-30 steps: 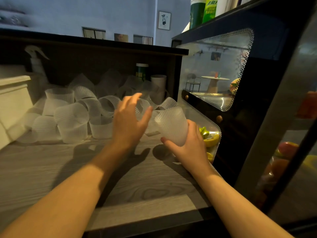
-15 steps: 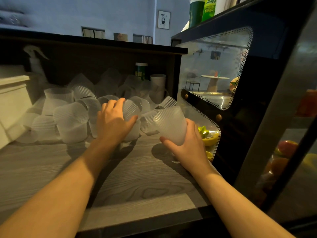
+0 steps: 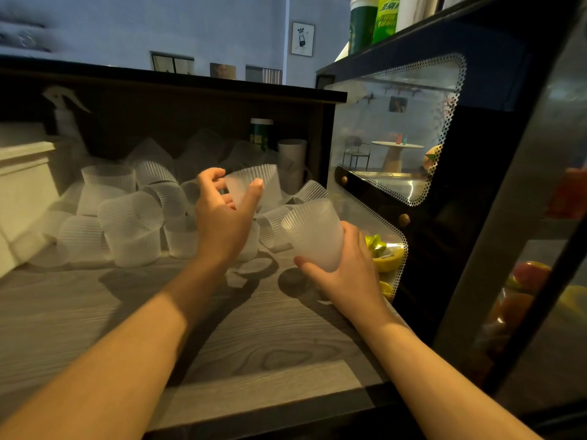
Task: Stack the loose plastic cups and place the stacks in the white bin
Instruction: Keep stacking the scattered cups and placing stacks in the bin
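- Head view, frame centre: left hand (image 3: 222,214) holds a frosted ribbed cup (image 3: 254,185) lifted clear of the pile, thumb on the near wall, fingers curled round the far side.
- Right hand (image 3: 346,274) grips the cup stack (image 3: 313,233) low, near its base, mouth tilted up and to the left. How many cups are nested there I cannot tell.
- Loose cups (image 3: 127,214) lie jumbled at centre left on the grey wood-grain shelf (image 3: 254,350), some upright, most tipped over, many touching.
- Handling, judged: thin translucent plastic, very light, walls likely to flex under a squeeze. Ribbing should aid grip. Best held round the mid-wall, lightly, keeping the rim round so it nests.
- White bin (image 3: 22,185) sits at the left edge, just beside the pile.
- Around: spray bottle (image 3: 66,119) at upper left, green-labelled can (image 3: 260,131) and white mug (image 3: 292,166) behind the pile.
- Obstruction: glass display case (image 3: 397,128) stands close on the right, near the right hand. Neighbouring cups may scatter if brushed.
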`<state>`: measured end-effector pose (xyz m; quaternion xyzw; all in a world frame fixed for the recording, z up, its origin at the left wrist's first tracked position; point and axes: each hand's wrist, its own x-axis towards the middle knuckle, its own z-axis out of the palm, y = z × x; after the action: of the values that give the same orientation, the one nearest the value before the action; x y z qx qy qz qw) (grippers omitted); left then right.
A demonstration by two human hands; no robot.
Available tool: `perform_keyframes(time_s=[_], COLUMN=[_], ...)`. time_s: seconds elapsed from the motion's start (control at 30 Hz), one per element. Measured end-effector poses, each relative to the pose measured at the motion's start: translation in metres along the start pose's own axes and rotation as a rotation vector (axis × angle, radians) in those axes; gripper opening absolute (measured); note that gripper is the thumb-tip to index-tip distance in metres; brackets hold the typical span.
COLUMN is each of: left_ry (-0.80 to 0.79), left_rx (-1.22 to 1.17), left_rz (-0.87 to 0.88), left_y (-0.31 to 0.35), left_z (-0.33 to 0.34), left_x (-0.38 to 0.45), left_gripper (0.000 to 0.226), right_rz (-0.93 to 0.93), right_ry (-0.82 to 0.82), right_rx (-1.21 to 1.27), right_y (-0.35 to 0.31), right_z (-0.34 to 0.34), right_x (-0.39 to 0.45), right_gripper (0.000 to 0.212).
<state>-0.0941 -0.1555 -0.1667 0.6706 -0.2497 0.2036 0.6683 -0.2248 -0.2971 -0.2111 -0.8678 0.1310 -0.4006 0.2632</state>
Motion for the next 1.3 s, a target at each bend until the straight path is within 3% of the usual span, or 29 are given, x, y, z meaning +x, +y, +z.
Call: perform_keyframes(time_s=[0.2, 0.3, 0.53, 0.67, 0.8, 0.93, 1.13, 1.2, 1.3], left_ry=[-0.16, -0.233, -0.467, -0.44, -0.31, -0.185, -0.366, -0.42, -0.388], left_rx=[-0.007, 0.098, 0.396, 0.413, 0.372, 0.549, 1.182, 1.232, 1.122], left_rz=[0.233, 0.345, 0.412, 0.383, 0.323, 0.251, 0.251, 0.241, 0.308], left_y=[0.014, 0.008, -0.002, -0.003, -0.005, -0.021, -0.046, -0.052, -0.055], left_z=[0.025, 0.032, 0.026, 0.022, 0.01, -0.014, -0.036, -0.031, -0.027], left_x=[-0.02, -0.027, -0.03, -0.028, -0.016, 0.002, 0.008, 0.01, 0.008], left_gripper=[0.052, 0.058, 0.077, 0.074, 0.073, 0.073, 0.09, 0.086, 0.078], right_rz=[-0.004, 0.02, 0.065, 0.053, 0.058, 0.063, 0.069, 0.049, 0.015], right_ry=[0.006, 0.023, 0.03, 0.039, 0.022, 0.017, 0.013, 0.005, 0.006], right_rx=[-0.011, 0.023, 0.072, 0.056, 0.057, 0.057, 0.073, 0.074, 0.053], right_y=[-0.001, 0.0, 0.003, 0.003, 0.002, 0.002, 0.001, 0.0, 0.0], right_z=[0.002, 0.001, -0.001, 0.0, -0.001, -0.001, -0.002, -0.002, -0.001], right_x=[0.001, 0.001, 0.002, 0.001, 0.002, 0.002, 0.002, 0.001, 0.0], right_gripper=[0.081, 0.08, 0.08, 0.079, 0.078, 0.077, 0.076, 0.077, 0.077])
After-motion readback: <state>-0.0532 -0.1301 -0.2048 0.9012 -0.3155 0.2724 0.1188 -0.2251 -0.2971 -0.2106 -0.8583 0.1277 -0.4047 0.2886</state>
